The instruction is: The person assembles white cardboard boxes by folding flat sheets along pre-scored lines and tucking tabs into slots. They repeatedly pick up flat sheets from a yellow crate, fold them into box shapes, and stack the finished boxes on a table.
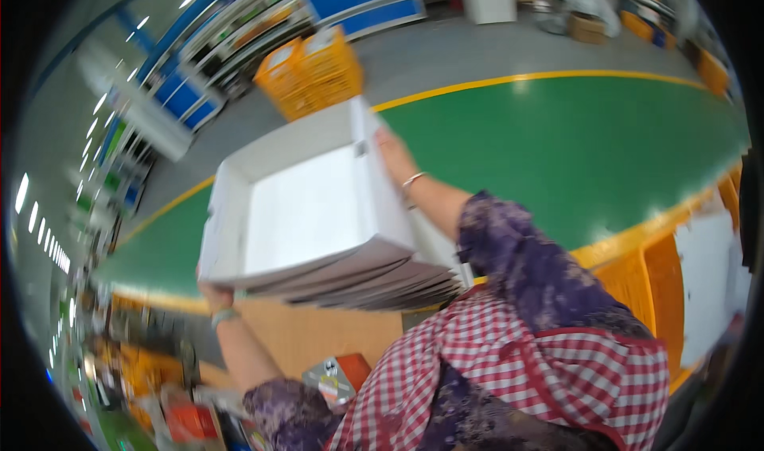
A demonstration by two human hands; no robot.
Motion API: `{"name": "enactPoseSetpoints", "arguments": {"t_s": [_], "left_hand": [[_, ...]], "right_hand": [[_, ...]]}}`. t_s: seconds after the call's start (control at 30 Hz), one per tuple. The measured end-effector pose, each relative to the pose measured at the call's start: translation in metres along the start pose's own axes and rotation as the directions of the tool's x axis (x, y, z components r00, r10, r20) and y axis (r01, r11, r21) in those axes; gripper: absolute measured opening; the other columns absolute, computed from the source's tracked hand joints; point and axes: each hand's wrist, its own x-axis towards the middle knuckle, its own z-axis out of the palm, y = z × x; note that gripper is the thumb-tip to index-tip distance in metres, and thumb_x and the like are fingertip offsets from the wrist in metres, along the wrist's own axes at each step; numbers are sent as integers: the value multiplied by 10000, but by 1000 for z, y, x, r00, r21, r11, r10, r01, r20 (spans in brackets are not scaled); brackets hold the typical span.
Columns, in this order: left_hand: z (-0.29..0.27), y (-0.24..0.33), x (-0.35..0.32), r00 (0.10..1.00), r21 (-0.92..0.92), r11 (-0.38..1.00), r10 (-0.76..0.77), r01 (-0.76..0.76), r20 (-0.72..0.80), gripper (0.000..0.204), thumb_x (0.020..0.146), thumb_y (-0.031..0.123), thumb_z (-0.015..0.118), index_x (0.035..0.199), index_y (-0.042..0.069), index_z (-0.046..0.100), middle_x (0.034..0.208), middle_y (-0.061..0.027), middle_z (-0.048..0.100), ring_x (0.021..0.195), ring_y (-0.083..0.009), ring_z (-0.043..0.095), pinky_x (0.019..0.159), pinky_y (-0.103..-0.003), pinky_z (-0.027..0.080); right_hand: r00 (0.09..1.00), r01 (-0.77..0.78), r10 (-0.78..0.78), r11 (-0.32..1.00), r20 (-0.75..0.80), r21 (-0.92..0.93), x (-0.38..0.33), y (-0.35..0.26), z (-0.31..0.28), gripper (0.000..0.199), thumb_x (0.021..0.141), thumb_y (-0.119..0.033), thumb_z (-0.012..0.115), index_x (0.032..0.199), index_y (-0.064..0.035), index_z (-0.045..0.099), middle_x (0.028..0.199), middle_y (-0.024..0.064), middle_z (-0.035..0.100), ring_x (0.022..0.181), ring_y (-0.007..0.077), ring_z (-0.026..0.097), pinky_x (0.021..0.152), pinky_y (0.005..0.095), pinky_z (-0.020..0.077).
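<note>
A stack of nested white cardboard box trays [306,204] is held up in front of my body, tilted. The top tray's inside shows bare white, and the layered edges of several trays show along the near side. My right hand [395,157] grips the stack's right wall near the far corner, its fingers partly hidden. At the near left corner my left hand [215,294] holds the stack from the side and below, most of its fingers hidden behind the cardboard.
Beneath the stack is a light-brown tabletop [350,332] with a small grey-and-red box [334,378]. Yellow crates [314,77] stand beyond the green floor [557,149]. More orange-yellow crates [629,284] are at my right. Blue-panelled shelving lies at the back.
</note>
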Motion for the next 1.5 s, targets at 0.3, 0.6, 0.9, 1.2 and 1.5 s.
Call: {"name": "enactPoseSetpoints", "arguments": {"t_s": [0.3, 0.6, 0.9, 1.2, 1.5], "left_hand": [[58, 58, -112, 540, 768, 315, 840, -558, 48, 405, 983, 264, 376, 1253, -29, 452, 1241, -220, 530, 1137, -305, 519, 967, -467, 401], [322, -74, -292, 169, 418, -75, 840, -906, 516, 363, 1002, 218, 362, 1124, -60, 560, 1061, -225, 602, 975, -347, 568, 855, -444, 448], [465, -328, -425, 269, 477, 843, -413, -248, 870, 278, 950, 141, 458, 1068, -68, 598, 1017, -132, 631, 954, -205, 586, 874, -318, 450], [696, -601, -609, -214, 636, 771, -616, 32, 758, 400, 916, 248, 521, 1198, -36, 539, 1112, -130, 612, 959, -224, 607, 798, -296, 476], [794, -698, -715, -122, 793, 584, -786, 172, 606, 508, 888, 159, 501, 1352, 5, 365, 1235, -160, 533, 911, -231, 609, 628, -314, 468]], "right_hand": [[965, -251, 213, 921, -156, -298, -57, -19, -134, 497, 918, -458, 395, 1138, -58, 591, 1134, 162, 613, 1049, 347, 565, 913, 405, 430], [757, -495, 235, 815, -609, -301, -235, 49, -371, 413, 859, -402, 508, 1044, -58, 644, 997, 153, 662, 925, 320, 621, 810, 397, 479], [-171, -724, -576, 624, -799, -294, -522, 53, -683, 170, 834, -157, 554, 940, -61, 647, 910, 179, 641, 869, 355, 598, 784, 431, 472], [-629, -524, -130, 799, -766, 295, -711, 81, -798, 233, 830, -209, 567, 912, 6, 603, 809, 162, 646, 719, 303, 630, 633, 407, 502], [-447, 226, 210, 967, -870, 118, -685, 59, -774, 161, 803, -222, 618, 750, -71, 601, 659, 8, 578, 508, 92, 513, 428, 240, 410]]}}
